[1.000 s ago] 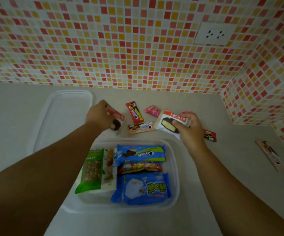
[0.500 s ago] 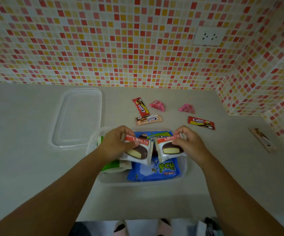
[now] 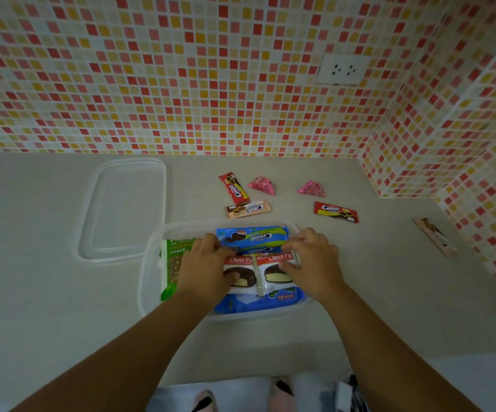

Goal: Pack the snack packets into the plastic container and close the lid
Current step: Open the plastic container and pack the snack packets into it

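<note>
Your left hand [image 3: 203, 270] pinches one Choco Pie packet [image 3: 240, 275] and your right hand [image 3: 312, 263] pinches the other Choco Pie packet [image 3: 278, 273], side by side in the container [image 3: 151, 263]. The lid [image 3: 124, 209] lies at ten o'clock.

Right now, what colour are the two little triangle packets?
Pink, both triangular foil packets, clearest in the head view.

Clear plastic container [image 3: 151, 263]; glossy (foil-like) packets [image 3: 252, 237].

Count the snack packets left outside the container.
6: upright red packet, tan packet, two pink triangular packets, flat red packet, brown packet far right.
</note>
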